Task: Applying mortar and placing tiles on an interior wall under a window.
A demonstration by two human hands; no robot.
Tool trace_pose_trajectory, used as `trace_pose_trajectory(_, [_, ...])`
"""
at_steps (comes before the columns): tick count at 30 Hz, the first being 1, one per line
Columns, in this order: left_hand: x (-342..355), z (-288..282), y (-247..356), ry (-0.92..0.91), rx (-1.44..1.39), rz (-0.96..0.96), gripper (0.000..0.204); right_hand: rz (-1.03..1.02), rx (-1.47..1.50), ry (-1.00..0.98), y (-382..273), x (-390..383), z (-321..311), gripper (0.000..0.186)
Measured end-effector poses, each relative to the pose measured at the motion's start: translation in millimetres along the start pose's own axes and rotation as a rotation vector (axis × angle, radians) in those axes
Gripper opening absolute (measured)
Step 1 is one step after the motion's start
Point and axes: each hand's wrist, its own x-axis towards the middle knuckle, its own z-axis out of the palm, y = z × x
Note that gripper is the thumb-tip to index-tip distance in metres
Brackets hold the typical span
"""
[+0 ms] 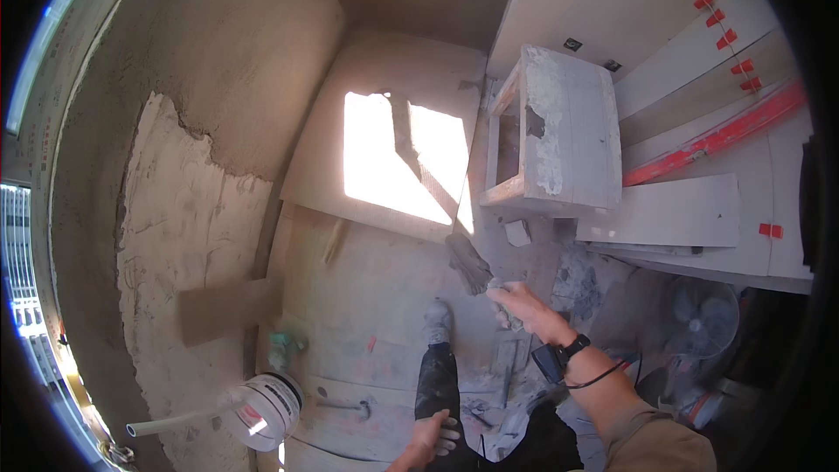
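Observation:
My right hand [522, 308], with a dark wristband above it, is closed around a handle, partly hidden by my fingers. Beyond the fingers extends a dark grey, mortar-coated trowel [469, 264], held over the floor. My left hand [433, 437] lies against my dark trouser leg at the lower edge, fingers loosely extended and nothing visible in them. On the left, the wall has wet grey-brown mortar [253, 79] over its upper part and a paler, rough surface [188, 236] below.
A white bucket [266, 411] with a pale pipe stands lower left. Ahead, a large board [315, 166] carries a bright sun patch. A battered white stool [572, 131], a red beam [699, 157], stacked panels [673, 214] and a fan [703, 319] occupy the right.

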Motion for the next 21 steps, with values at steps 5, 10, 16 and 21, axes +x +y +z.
trace_pose_trajectory(5, [13.9, 16.4, -11.8, 0.003, 0.071, -0.042, 0.038, 0.037, -0.031, 0.249, 120.7, -139.4, -88.7, 0.025])
trace_pose_trajectory(10, [37.8, 53.8, -24.8, 0.097, 0.211, -0.146, 0.04, -0.182, -0.541, 0.848, 274.6, -337.0, -187.1, 0.033])
trace_pose_trajectory(16, [41.9, 116.3, -58.6, 0.32, 0.389, -0.044, 0.04, 0.712, -0.88, 0.954, 410.5, -491.4, -330.9, 0.03])
trace_pose_trajectory(21, [61.9, 170.9, -81.3, 0.401, 0.504, -0.067, 0.043, 0.615, -1.259, 0.59, 483.2, -468.3, -442.8, 0.013])
